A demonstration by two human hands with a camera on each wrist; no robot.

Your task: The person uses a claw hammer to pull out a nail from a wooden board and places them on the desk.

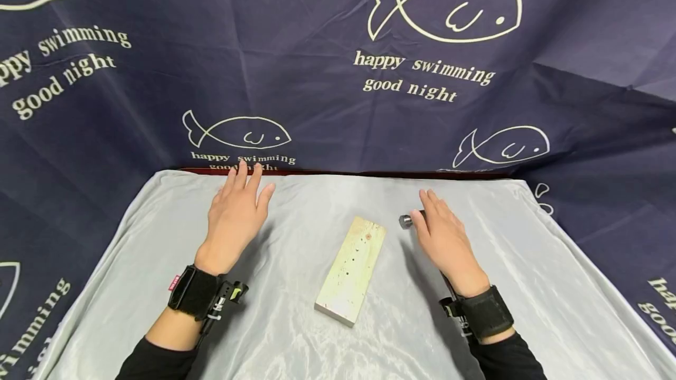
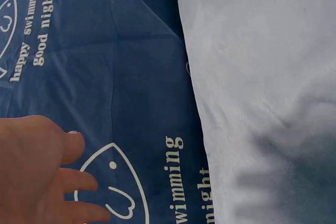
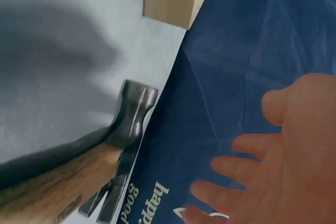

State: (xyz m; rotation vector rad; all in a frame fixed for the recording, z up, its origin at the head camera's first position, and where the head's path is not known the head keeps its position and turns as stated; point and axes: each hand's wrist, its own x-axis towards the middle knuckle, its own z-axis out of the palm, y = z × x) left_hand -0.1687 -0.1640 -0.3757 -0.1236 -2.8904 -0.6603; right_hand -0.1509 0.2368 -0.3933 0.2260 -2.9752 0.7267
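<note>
My left hand (image 1: pixel 232 221) is held over the left side of the cloth, fingers straight, holding nothing. A pale wooden block (image 1: pixel 351 274) lies lengthwise between the two hands, with several small dark holes and a round brownish mark on its top. On the right, my right hand (image 1: pixel 446 236) hovers with extended fingers over a claw hammer (image 1: pixel 405 221), mostly hidden beneath it in the head view. The right wrist view shows the hammer's metal head (image 3: pixel 134 111), split claw and wooden handle, apart from the fingers (image 3: pixel 231 169).
A shiny pale grey cloth (image 1: pixel 296 345) covers the table. Behind the table's far edge and along both sides hangs a dark blue curtain (image 1: pixel 317 75) printed with white fish and lettering. Shadows of the hands fall on the cloth.
</note>
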